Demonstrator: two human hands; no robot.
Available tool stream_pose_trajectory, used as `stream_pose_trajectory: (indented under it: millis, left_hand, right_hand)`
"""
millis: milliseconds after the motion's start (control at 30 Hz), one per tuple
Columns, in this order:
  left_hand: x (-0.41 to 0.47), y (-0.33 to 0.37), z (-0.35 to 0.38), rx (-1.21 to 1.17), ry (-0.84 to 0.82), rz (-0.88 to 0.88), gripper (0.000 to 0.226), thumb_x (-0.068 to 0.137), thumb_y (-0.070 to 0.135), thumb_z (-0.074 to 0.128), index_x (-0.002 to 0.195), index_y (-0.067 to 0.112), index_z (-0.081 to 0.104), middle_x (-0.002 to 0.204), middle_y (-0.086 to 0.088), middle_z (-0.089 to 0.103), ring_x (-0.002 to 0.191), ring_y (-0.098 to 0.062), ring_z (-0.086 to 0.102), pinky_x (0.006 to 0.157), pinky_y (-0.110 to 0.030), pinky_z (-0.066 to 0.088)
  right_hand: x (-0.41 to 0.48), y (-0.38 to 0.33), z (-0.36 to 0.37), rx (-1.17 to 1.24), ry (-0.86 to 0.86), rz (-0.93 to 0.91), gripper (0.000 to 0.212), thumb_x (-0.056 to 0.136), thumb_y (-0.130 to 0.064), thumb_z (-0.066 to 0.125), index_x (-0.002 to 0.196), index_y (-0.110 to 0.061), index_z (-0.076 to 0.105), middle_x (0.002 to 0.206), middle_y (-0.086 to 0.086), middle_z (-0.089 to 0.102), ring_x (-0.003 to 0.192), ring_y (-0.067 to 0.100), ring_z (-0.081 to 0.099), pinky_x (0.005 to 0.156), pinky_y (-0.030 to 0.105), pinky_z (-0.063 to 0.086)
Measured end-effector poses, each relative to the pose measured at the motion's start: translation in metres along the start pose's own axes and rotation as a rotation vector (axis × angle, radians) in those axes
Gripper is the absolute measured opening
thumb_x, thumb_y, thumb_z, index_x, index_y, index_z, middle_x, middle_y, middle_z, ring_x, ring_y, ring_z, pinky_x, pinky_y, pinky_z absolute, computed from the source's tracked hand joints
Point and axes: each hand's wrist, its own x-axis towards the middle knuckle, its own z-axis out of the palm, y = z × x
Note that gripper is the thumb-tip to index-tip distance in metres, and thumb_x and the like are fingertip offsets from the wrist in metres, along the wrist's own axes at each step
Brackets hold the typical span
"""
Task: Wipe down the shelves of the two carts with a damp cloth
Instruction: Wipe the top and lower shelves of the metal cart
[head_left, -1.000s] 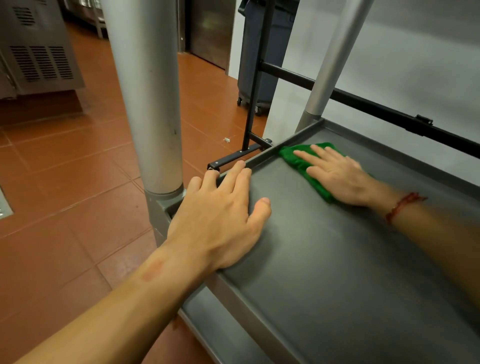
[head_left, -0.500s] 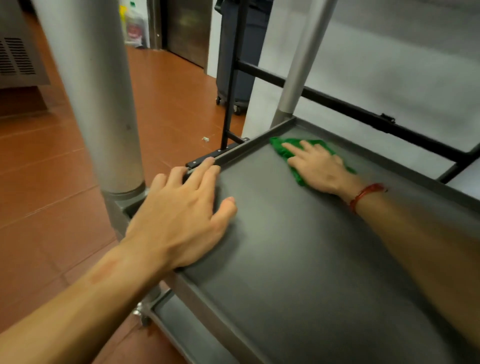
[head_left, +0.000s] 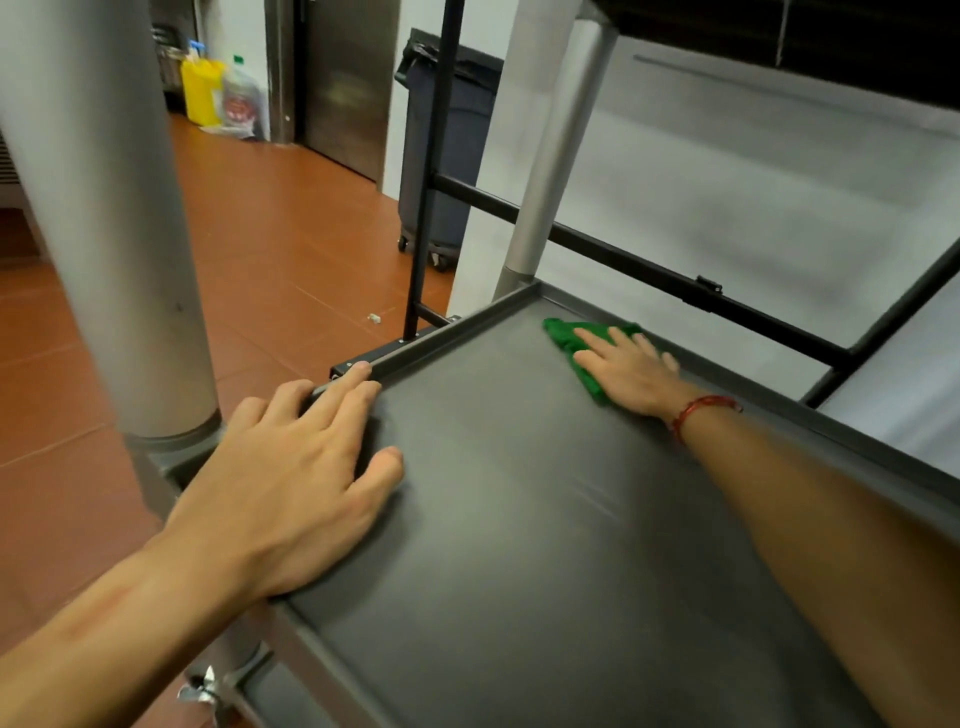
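- At the far corner of the shelf (head_left: 519, 519), in the upper middle of the frame, the green cloth (head_left: 569, 336) is now found against the back rim (head_left: 857, 447), just right of the far post (head_left: 550, 171). A second ago it was touching the left rim (head_left: 426, 338) instead.
- A short sweep round that corner is thereby indicated. The far edge is judged to be covered, while the wide grey surface nearer the camera is judged still to be wiped.
- The right hand (head_left: 628, 374) is laid flat on the cloth, with the fingers straight and slightly spread, and the cloth is pressed down. Nothing is curled round or pinched. A red cord (head_left: 701, 408) is worn at that wrist.
- The left hand (head_left: 296, 467) is kept at the lower left, palm down on the near left corner of the shelf. Its fingers are straight, its fingertips are laid over the left rim, and its thumb is set on the shelf surface. Nothing is held.
- No shift is seen in the left hand's place on the shelf, and it is judged to serve as a brace for the cart.
- Whether the cloth is damp cannot be told.
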Motion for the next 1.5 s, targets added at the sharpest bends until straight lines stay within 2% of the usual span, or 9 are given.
stream_pose_trajectory:
  millis: [200,333,500,633,800,900,1133,1333,1500]
  left_hand:
    - [0.001,-0.001,0.002,-0.003,0.025,0.008,0.078,0.085,0.063,0.001,0.151,0.030,0.024,0.165,0.011,0.012,0.140,-0.016,0.029,0.105,-0.034,0.028]
    - [0.005,-0.007,0.010,0.042,0.047,0.013,0.080,0.085,0.066,0.003,0.150,0.028,0.032,0.163,0.010,0.020,0.137,-0.021,0.037,0.100,-0.038,0.034]
    - [0.007,-0.014,0.027,0.085,0.170,0.013,0.063,0.090,0.061,0.026,0.132,0.022,0.055,0.152,0.006,0.045,0.117,-0.027,0.055,0.075,-0.037,0.034]
    - [0.008,-0.013,0.029,0.091,0.216,0.036,0.061,0.090,0.058,0.029,0.130,0.020,0.056,0.151,0.005,0.046,0.116,-0.028,0.054,0.074,-0.036,0.035]
    - [0.010,-0.015,0.028,0.068,0.179,0.021,0.063,0.091,0.062,0.023,0.135,0.025,0.049,0.154,0.009,0.040,0.123,-0.024,0.047,0.081,-0.040,0.040]
    - [0.010,-0.012,0.025,0.054,0.160,0.005,0.067,0.088,0.064,0.020,0.136,0.027,0.048,0.157,0.010,0.037,0.129,-0.024,0.045,0.086,-0.040,0.037]
    - [0.006,-0.010,0.018,0.068,0.049,0.020,0.060,0.089,0.062,0.020,0.136,0.037,0.048,0.157,0.003,0.038,0.134,-0.027,0.043,0.092,-0.046,0.041]
    - [0.004,-0.003,0.001,-0.008,-0.063,0.038,0.072,0.082,0.069,0.008,0.138,0.045,0.045,0.164,-0.003,0.021,0.150,-0.023,0.016,0.117,-0.047,0.016]
    - [-0.010,0.031,-0.020,-0.054,-0.116,0.092,0.086,0.075,0.071,0.000,0.144,0.041,0.041,0.165,-0.001,0.016,0.153,-0.023,0.005,0.122,-0.046,0.000]
  right_hand:
    - [-0.015,-0.001,0.002,0.008,-0.024,0.009,0.051,0.101,-0.061,0.014,0.151,-0.056,0.008,0.168,0.001,0.002,0.153,0.034,0.003,0.120,0.062,0.002]
    - [-0.060,-0.019,0.008,-0.053,-0.014,-0.192,0.054,0.097,-0.062,0.012,0.150,-0.057,0.011,0.168,-0.004,0.002,0.154,0.031,0.000,0.119,0.064,0.002]
    - [-0.129,-0.036,0.010,0.036,-0.041,-0.462,0.051,0.097,-0.054,0.013,0.147,-0.063,0.006,0.167,-0.009,-0.002,0.153,0.017,-0.007,0.122,0.051,-0.008]
    - [-0.089,-0.016,0.006,0.006,-0.010,-0.343,0.049,0.102,-0.056,0.018,0.150,-0.057,0.011,0.168,-0.005,0.003,0.154,0.017,-0.002,0.122,0.052,-0.003]
    - [-0.042,0.033,0.000,0.014,0.011,0.085,0.057,0.097,-0.070,0.018,0.152,-0.055,0.012,0.168,0.001,0.006,0.153,0.034,0.001,0.119,0.062,-0.002]
    - [-0.041,0.042,-0.004,0.042,-0.005,0.179,0.059,0.096,-0.072,0.017,0.152,-0.054,0.011,0.168,0.000,0.006,0.152,0.037,0.003,0.119,0.063,0.000]
    - [-0.080,0.019,0.002,0.025,-0.021,0.019,0.052,0.099,-0.067,0.015,0.150,-0.059,0.008,0.168,0.000,0.002,0.153,0.035,0.002,0.121,0.060,0.000]
    - [-0.158,-0.012,0.016,0.009,-0.037,-0.268,0.048,0.100,-0.063,0.015,0.146,-0.065,0.002,0.167,-0.006,-0.004,0.153,0.027,-0.006,0.121,0.057,-0.004]
    - [-0.174,-0.018,0.013,0.038,-0.060,-0.268,0.048,0.101,-0.061,0.013,0.148,-0.063,0.003,0.167,-0.007,-0.006,0.153,0.024,-0.010,0.121,0.056,-0.007]
